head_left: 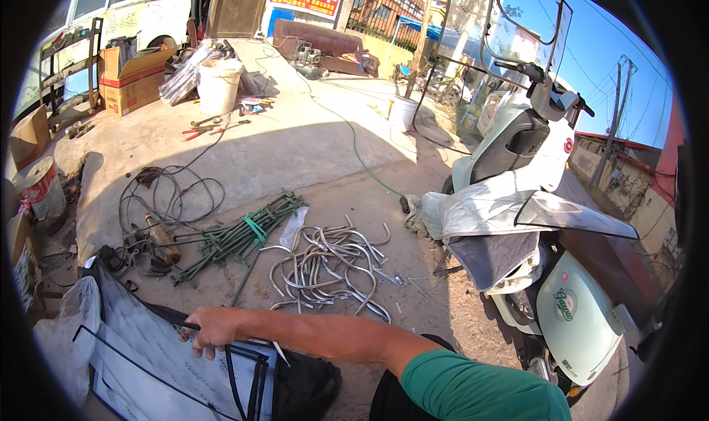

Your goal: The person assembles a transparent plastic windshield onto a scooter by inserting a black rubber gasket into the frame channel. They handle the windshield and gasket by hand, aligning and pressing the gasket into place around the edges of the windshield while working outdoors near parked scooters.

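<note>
Head view: panel (pixel 144 351) at lower left, just below the right hand (pixel 208 329).
I log fingers curled at its upper edge, grip uncertain; that edge slants down rightward. Left hand out of view. Beyond lie green rods (pixel 227 244), bent tubes (pixel 330 267) to their right.

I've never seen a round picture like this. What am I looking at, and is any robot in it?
No robot here: somebody is working bare-handed. The only picture comes from a wide camera worn on the head, looking down; its lens bends straight edges near the rim. The right hand is at some black-edged sheeting; whether it grips is unclear. The left hand is out of view. On the ground lie bundled green rods and bent silvery tubes. A pale green scooter stands at right.
</note>
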Available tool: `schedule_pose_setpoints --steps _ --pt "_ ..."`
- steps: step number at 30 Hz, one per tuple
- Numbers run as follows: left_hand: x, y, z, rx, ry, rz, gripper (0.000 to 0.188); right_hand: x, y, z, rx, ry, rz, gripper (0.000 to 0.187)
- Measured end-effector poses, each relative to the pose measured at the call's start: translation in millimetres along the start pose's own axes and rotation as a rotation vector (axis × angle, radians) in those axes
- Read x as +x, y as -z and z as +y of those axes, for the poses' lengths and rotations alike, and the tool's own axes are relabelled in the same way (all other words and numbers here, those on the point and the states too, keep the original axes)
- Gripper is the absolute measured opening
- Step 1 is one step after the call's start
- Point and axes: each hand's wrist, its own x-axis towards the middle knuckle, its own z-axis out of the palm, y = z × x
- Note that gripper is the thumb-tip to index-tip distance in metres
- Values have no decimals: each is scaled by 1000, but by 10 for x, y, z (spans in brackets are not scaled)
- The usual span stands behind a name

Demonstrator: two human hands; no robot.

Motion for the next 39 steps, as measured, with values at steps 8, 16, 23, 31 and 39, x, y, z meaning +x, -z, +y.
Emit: schedule_pose_setpoints --steps 8,16,23,31,39 --pt "-20 10 86 2 15 12 69 -80 40 -171 -10 50 9 40" --pt "-153 212 -27 36 57 37 69 -208 166 -363 -196 97 7 22" --pt "-518 712 -235 214 238 116 70 -283 175 -406 -129 86 29 22" --pt "-427 216 -2594 719 14 -136 62 -325 59 -536 -152 141 -23 25" --pt "-189 385 -914 -213 120 176 63 -567 -39 -798 -200 169 -75 28"
